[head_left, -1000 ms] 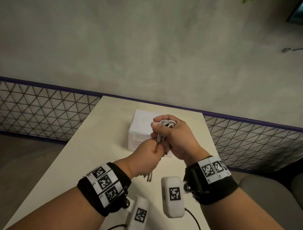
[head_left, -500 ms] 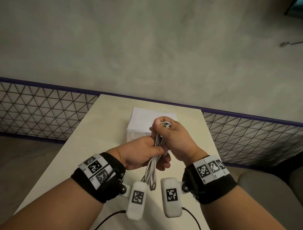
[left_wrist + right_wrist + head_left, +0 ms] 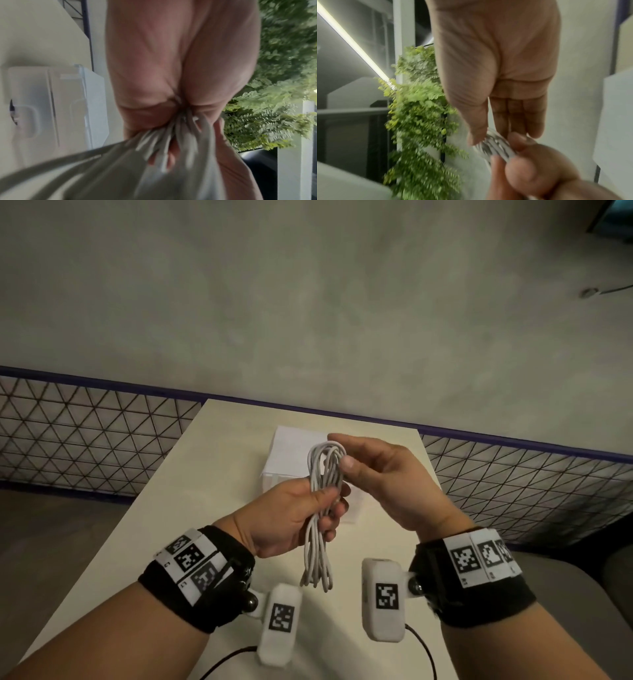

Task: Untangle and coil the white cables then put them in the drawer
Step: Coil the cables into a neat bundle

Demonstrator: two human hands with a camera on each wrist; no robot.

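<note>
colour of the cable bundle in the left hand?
White; the cable bundle shows best in the head view.

The left hand (image 3: 291,515) gripped the looped bundle of white cables (image 3: 322,508) at its middle above the table (image 3: 171,508), while the right hand (image 3: 383,477), fingers relaxed, thumb beside the loops' top, hovered before the white drawer box (image 3: 291,450).

One cable bundle (image 3: 323,508), one drawer unit (image 3: 291,453), two hands.
</note>
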